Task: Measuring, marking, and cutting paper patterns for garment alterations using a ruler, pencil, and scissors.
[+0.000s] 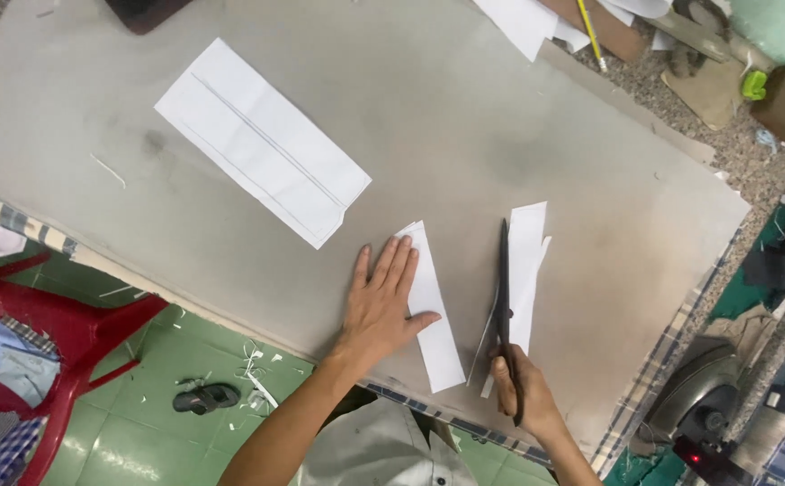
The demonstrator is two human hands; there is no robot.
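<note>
1. Nearest me, I count two hands. My right hand (523, 387) is closed around the handles of one pair of dark scissors (506, 306), whose blades look closed or nearly so and point away from me.
2. My left hand (381, 301) lies flat and open, fingers spread, pressing on the grey work board (464, 117) and overlapping the left edge of a narrow white strip (435, 315).
3. I count two cut white strips close by: that one under my left hand, and a second strip (525, 261) just right of the scissor blades, touching them.
4. Farther off lies one larger white sheet (262, 139), marked with ruled lines, well apart from both hands.
5. At the far edge I see one yellow pencil (589, 31) among loose paper scraps.
</note>
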